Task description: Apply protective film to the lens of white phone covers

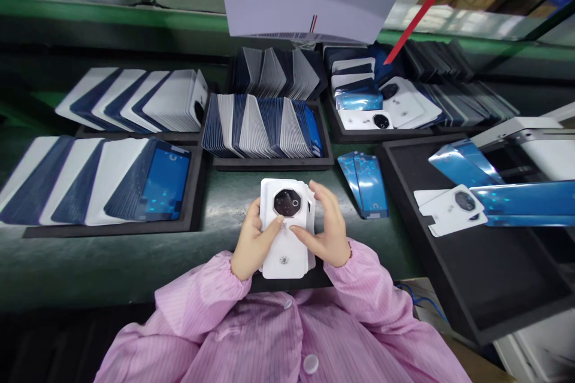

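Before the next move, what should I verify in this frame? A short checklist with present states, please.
1. Left hand holding the white panel stack: ok.
2. Right hand gripping it firmly: cannot tell; it is at the stack's right side.
3. Stack edges flush: not ok, panels stick out on the right.
4. Dark camera window facing up: ok.
5. Blue sheets apart from both hands: ok.
6. Stack's underside unmarked: cannot tell, hidden.

Left hand (pixel 252 243), right hand (pixel 330 230) (thumbs (pixel 272 233) inward)
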